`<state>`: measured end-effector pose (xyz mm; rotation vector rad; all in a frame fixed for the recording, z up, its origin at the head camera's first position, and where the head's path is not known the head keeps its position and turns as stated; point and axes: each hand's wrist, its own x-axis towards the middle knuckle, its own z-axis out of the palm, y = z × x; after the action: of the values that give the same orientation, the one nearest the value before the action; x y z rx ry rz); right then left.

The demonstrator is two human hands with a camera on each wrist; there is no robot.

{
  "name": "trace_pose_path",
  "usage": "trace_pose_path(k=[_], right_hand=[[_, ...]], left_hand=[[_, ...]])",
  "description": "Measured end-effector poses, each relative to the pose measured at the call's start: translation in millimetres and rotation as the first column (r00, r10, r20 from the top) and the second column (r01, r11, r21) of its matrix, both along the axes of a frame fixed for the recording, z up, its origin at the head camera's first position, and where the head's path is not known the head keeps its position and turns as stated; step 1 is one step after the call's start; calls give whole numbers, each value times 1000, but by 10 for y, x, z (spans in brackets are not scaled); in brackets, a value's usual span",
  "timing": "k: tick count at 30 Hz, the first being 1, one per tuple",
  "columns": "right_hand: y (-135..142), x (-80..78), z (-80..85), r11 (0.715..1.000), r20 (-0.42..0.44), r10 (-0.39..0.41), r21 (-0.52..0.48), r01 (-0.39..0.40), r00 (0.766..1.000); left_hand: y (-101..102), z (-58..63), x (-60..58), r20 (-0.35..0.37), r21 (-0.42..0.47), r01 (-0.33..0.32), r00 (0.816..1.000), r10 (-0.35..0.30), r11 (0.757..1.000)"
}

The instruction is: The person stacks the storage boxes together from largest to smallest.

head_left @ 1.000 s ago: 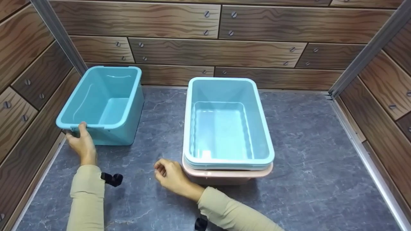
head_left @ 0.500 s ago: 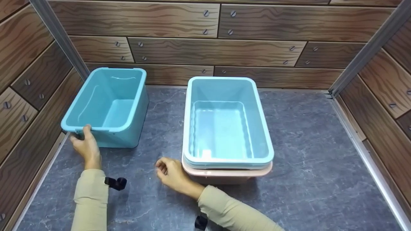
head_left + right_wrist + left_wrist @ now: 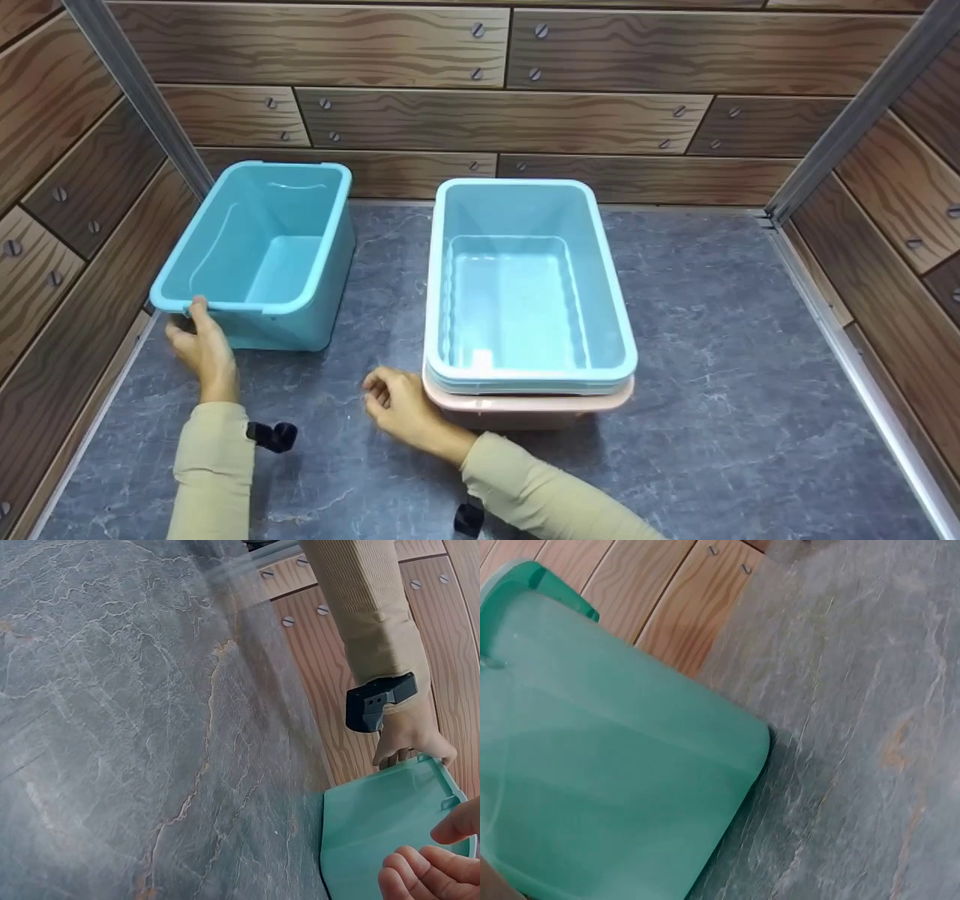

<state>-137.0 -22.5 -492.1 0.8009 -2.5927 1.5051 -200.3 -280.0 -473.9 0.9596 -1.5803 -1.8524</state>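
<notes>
At the left, my left hand (image 3: 206, 349) grips the near rim of a teal plastic storage bin (image 3: 289, 330), thumb over the edge and fingers underneath. The bin's smooth side wall (image 3: 615, 750) fills much of the left wrist view. My right hand (image 3: 405, 405) hovers over the floor with loosely curled fingers and holds nothing. Just right of it, light blue bins (image 3: 529, 379) sit nested on top of a pink bin (image 3: 540, 405). How many are in that stack is hidden. The right wrist view also shows my left hand (image 3: 412, 735) at the teal bin's rim.
A dark grey marbled floor (image 3: 720, 390) lies under the bins. Wood-patterned walls (image 3: 420, 112) rise behind and at both sides, with metal corner posts (image 3: 139, 90). The teal bin stands close to the left wall.
The teal bin has slid right and a little towards me, with my left hand gripping its rim. My right hand and the stack have hardly moved.
</notes>
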Motion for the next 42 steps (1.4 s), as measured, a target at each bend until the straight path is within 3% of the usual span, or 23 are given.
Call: trace_pose_path(k=[7,14,23,30,42], right_hand=[[-3,-1,-1,1000,26,2,9,-2,1000],[-12,-1,-3,1000,46,4,8,-5,999],[-55,-23,-5,998,17,-30,52,29,999],[-78,-67,-17,997,10,-62,47,61,998],[-92,-120,-51,996,46,-85,-11,86,995]], left_hand=[[-131,-24,-32,-37,3,2,999,-2,1000],[-183,-75,-38,-139,4,-7,990,8,1000],[-202,-75,-53,-99,-73,-85,992,77,994],[-161,-80,-42,-97,-122,-93,992,81,988],[-79,-84,-6,-104,-116,-89,992,77,989]])
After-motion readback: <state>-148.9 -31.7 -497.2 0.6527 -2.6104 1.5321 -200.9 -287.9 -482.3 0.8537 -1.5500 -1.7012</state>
